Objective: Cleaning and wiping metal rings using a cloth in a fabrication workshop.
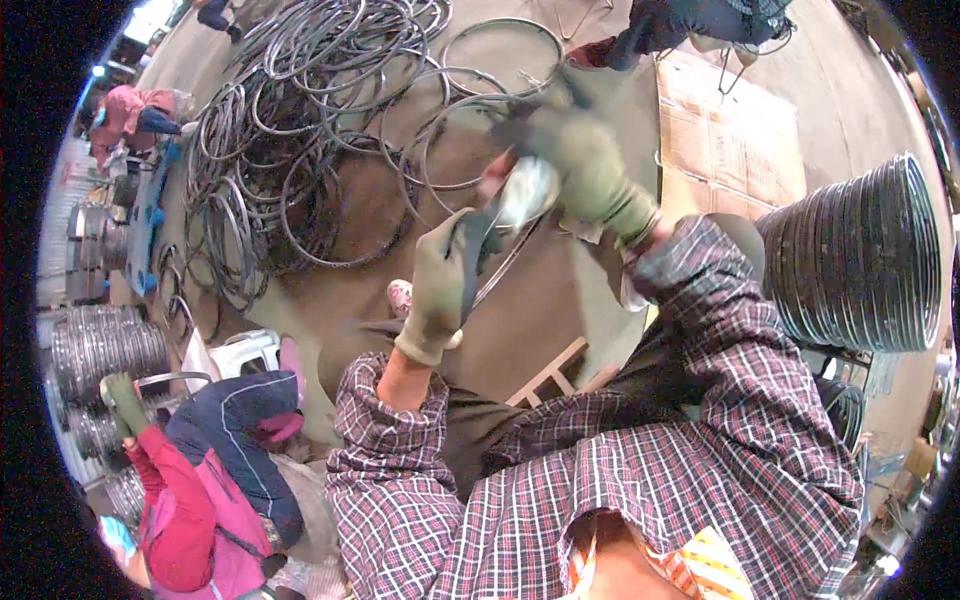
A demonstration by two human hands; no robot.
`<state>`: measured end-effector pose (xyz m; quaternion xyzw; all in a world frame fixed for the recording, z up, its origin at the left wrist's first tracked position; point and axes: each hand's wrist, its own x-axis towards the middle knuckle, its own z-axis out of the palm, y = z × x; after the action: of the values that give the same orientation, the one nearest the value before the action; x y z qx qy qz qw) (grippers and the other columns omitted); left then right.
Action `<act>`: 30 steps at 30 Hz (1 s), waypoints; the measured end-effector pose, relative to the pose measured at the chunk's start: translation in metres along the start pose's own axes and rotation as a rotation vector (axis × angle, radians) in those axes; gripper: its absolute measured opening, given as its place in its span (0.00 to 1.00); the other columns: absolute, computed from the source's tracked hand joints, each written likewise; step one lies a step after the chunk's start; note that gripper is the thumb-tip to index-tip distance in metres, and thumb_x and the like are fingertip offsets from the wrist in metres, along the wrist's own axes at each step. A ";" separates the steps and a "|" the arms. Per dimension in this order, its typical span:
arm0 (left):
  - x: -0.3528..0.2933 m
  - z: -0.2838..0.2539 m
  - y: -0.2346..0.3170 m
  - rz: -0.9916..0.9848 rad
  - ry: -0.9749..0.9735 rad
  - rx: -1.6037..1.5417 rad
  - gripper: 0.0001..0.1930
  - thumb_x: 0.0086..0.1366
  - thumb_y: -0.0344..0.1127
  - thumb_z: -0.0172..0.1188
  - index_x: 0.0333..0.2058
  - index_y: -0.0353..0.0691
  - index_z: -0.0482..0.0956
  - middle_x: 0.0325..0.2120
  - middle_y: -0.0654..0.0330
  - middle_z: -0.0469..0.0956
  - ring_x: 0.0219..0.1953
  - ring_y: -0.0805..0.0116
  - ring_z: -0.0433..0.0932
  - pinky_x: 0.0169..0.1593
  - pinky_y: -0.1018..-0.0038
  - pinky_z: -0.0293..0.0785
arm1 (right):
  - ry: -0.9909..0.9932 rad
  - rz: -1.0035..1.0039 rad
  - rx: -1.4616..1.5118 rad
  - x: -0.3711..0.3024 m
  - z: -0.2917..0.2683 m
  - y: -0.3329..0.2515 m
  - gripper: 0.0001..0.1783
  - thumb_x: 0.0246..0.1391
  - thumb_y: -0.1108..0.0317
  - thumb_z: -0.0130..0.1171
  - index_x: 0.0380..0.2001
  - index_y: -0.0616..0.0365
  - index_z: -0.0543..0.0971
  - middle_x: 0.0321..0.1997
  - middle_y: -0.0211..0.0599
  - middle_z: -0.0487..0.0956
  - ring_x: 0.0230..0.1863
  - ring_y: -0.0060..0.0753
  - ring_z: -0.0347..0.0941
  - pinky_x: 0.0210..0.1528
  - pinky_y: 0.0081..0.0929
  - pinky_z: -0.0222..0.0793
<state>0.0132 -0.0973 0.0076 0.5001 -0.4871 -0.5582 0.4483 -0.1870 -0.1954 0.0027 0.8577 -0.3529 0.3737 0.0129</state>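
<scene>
My left hand, in a pale glove with a dark palm, is raised in front of me with its fingers closed round a thin metal hoop. The hoop shows nearly edge-on as a narrow bright strip. My right hand, also gloved, is beside it, up and to the right, smeared by motion so its fingers cannot be made out. A whitish blurred thing lies between the two hands; its kind is unclear. Dark blurred shapes hide what is just beyond my right hand.
A tangled heap of metal hoops spreads on the floor ahead. Flattened cardboard lies ahead right, near a tall stack of hoops. A wooden frame is between my legs. Co-workers sit left and far ahead.
</scene>
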 end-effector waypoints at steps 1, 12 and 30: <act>-0.005 -0.008 0.007 -0.062 -0.043 0.081 0.16 0.71 0.41 0.45 0.34 0.33 0.76 0.23 0.70 0.72 0.24 0.84 0.65 0.27 0.84 0.63 | 0.031 0.316 0.196 -0.003 -0.003 0.024 0.17 0.41 0.63 0.60 0.38 0.51 0.80 0.35 0.37 0.78 0.39 0.46 0.75 0.46 0.37 0.71; -0.007 -0.019 -0.006 -0.063 -0.036 0.065 0.19 0.69 0.45 0.48 0.37 0.33 0.77 0.23 0.69 0.73 0.26 0.83 0.68 0.29 0.85 0.64 | -0.083 -0.085 0.092 -0.009 -0.002 0.005 0.21 0.39 0.65 0.60 0.41 0.54 0.78 0.48 0.40 0.76 0.44 0.49 0.74 0.50 0.40 0.70; 0.011 -0.009 0.017 0.034 -0.073 0.423 0.09 0.64 0.32 0.55 0.41 0.34 0.74 0.21 0.67 0.70 0.24 0.82 0.65 0.28 0.82 0.64 | -0.281 0.105 0.195 0.004 -0.006 0.011 0.15 0.46 0.58 0.60 0.32 0.58 0.78 0.30 0.49 0.78 0.34 0.51 0.76 0.37 0.38 0.71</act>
<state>0.0217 -0.1117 0.0233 0.5542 -0.6178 -0.4538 0.3245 -0.1955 -0.2037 0.0069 0.8791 -0.3576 0.2826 -0.1394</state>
